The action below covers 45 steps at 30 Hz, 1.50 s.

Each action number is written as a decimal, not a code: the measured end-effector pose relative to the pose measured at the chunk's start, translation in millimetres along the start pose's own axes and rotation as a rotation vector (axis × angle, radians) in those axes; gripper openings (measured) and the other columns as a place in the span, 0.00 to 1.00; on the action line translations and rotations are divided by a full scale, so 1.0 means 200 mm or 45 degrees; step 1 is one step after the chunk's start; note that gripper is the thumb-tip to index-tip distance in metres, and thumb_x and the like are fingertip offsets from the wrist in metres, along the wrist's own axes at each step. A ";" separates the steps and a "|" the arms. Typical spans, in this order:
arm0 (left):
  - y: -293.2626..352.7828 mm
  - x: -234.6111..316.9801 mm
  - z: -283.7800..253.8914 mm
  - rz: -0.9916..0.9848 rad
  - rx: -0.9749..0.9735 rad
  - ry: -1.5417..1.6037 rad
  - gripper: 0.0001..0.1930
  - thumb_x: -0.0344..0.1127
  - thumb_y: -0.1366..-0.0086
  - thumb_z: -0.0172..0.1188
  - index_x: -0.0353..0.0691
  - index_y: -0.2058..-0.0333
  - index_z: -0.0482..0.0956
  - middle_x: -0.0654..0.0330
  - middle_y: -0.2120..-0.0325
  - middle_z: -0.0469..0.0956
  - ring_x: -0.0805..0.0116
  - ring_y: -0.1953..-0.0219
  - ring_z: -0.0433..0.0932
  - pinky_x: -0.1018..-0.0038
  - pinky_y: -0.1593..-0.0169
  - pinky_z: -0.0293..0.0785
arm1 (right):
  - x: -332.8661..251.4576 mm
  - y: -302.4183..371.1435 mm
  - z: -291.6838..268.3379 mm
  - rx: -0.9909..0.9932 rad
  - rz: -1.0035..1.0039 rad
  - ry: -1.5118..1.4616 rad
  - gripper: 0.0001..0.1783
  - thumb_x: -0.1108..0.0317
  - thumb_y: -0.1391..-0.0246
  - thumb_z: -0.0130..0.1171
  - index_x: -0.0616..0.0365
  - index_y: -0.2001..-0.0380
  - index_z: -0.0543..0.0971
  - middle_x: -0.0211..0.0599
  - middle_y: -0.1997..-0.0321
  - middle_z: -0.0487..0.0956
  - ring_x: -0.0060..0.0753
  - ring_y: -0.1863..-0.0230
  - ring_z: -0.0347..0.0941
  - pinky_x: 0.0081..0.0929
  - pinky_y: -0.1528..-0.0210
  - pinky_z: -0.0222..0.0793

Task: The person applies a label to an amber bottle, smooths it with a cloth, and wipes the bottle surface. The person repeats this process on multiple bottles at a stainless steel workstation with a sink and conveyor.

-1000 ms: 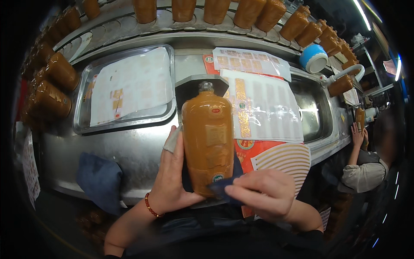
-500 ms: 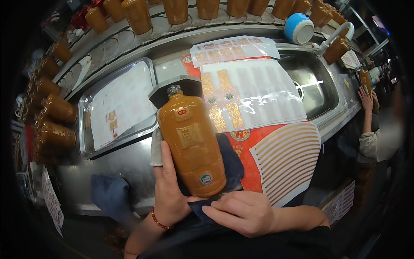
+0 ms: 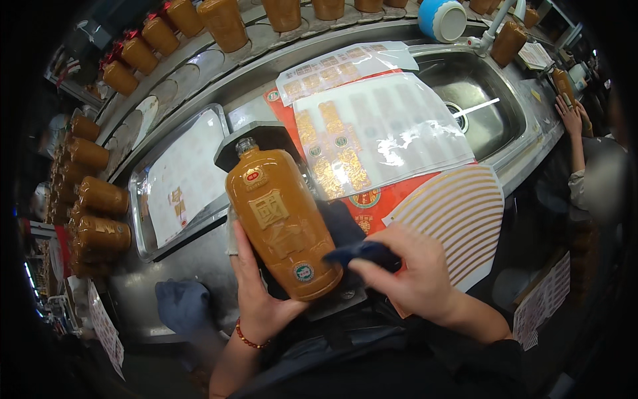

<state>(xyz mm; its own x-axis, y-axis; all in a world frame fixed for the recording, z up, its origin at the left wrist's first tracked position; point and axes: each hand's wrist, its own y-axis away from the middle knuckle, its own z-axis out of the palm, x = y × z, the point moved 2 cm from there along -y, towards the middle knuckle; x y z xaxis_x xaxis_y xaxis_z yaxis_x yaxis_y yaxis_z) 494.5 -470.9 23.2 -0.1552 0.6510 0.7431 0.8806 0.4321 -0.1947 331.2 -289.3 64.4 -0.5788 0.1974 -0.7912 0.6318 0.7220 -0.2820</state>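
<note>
An amber-brown glazed bottle point(image 3: 282, 226) with gold raised characters and small labels lies tilted in front of me, neck pointing away. Behind its neck shows a dark angular stand point(image 3: 266, 133). My left hand point(image 3: 260, 286) grips the bottle along its lower left side, thumb near the base. In my right hand point(image 3: 415, 269) is a bunched dark blue cloth point(image 3: 365, 255), smeared by motion, its tip at the lower right of the bottle. More dark blue cloth point(image 3: 342, 223) lies beside the bottle, partly hidden by it.
Sheets of gold stickers point(image 3: 379, 133) and a curved-stripe sheet point(image 3: 458, 219) lie right of the bottle, near a sink point(image 3: 488, 86). A metal tray point(image 3: 143, 243) holds another sheet. Several brown bottles point(image 3: 103, 196) stand left and behind. Another person's hand point(image 3: 569, 116) is at far right.
My right hand has lifted the blue cloth from below the bottle's base up to its lower right side. The view has turned slightly; my left hand keeps its grip.
</note>
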 end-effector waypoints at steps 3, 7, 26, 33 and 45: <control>-0.04 0.04 -0.02 -0.008 -0.059 0.338 0.69 0.43 0.53 0.83 0.28 0.26 0.36 0.42 0.30 0.55 0.50 0.30 0.60 0.60 0.30 0.59 | 0.07 0.05 -0.08 0.098 0.151 0.053 0.12 0.75 0.52 0.74 0.62 0.65 0.81 0.35 0.72 0.78 0.27 0.74 0.74 0.23 0.71 0.68; -0.08 0.11 0.02 -0.338 0.083 0.934 0.62 0.36 0.45 0.77 0.30 0.26 0.36 0.48 0.31 0.56 0.57 0.31 0.63 0.62 0.30 0.61 | 0.05 0.07 -0.08 0.060 0.264 -0.131 0.13 0.70 0.50 0.73 0.61 0.62 0.82 0.40 0.69 0.80 0.39 0.71 0.79 0.29 0.68 0.72; -0.10 0.15 0.03 -0.314 0.093 0.804 0.51 0.25 0.36 0.64 0.31 0.26 0.34 0.47 0.32 0.58 0.58 0.33 0.65 0.63 0.32 0.64 | 0.11 0.12 -0.05 0.033 0.338 -0.289 0.12 0.75 0.48 0.71 0.62 0.61 0.81 0.32 0.68 0.80 0.21 0.70 0.74 0.19 0.67 0.68; -0.12 0.17 0.07 -0.331 0.156 0.834 0.55 0.26 0.40 0.70 0.30 0.26 0.36 0.47 0.32 0.58 0.59 0.33 0.65 0.64 0.32 0.64 | 0.09 0.12 -0.05 0.020 0.363 -0.281 0.11 0.75 0.48 0.71 0.63 0.62 0.81 0.33 0.68 0.79 0.22 0.69 0.75 0.19 0.67 0.68; -0.10 0.09 0.04 -0.275 0.055 0.475 0.62 0.38 0.44 0.76 0.26 0.27 0.35 0.42 0.32 0.55 0.52 0.30 0.60 0.62 0.29 0.57 | 0.04 0.11 -0.04 0.007 0.191 -0.190 0.14 0.76 0.53 0.73 0.59 0.61 0.83 0.36 0.70 0.79 0.32 0.72 0.75 0.25 0.70 0.69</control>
<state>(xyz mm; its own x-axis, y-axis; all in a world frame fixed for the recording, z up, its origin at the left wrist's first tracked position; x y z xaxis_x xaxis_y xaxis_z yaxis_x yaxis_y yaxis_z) 469.8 -462.0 35.2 -0.1543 0.2759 0.9487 0.8248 0.5646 -0.0300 334.9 -266.7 56.1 -0.3953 0.2018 -0.8961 0.7083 0.6881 -0.1575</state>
